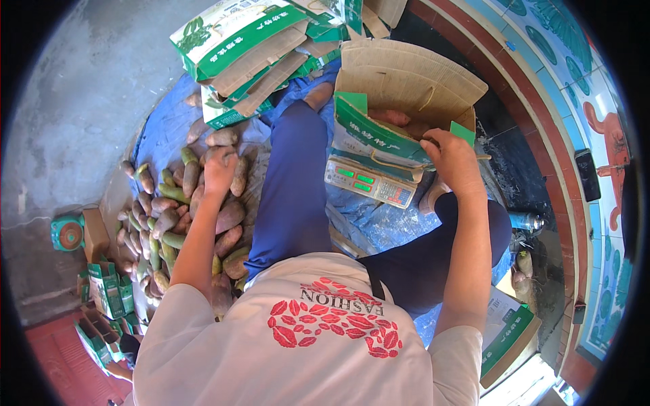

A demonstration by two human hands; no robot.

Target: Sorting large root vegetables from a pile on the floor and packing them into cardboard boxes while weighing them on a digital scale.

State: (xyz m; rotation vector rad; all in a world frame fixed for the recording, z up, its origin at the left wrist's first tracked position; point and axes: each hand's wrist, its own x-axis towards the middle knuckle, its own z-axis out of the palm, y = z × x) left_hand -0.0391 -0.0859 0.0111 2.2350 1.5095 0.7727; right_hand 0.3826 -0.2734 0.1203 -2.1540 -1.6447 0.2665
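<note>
My left hand (220, 169) is down at the pile's far edge, fingers curled around a soil-brown radish (222, 137); the grip is partly hidden by the hand. Many radishes (166, 222), some green at one end, spread below and left of it. My right hand (450, 157) pinches the near edge of an open green-and-white cardboard box (379, 139), beside its green side flap (462, 133). Inside the box lie a few reddish roots (391, 117). The box rests on a digital scale (369, 181) with lit green displays.
Flattened and folded cartons (237, 40) are stacked beyond the pile. Blue sheeting (365, 227) covers the floor under my legs. More cartons (108, 291) stand at lower left near a teal round device (68, 233). A bottle (526, 220) and another carton (508, 338) lie on the right.
</note>
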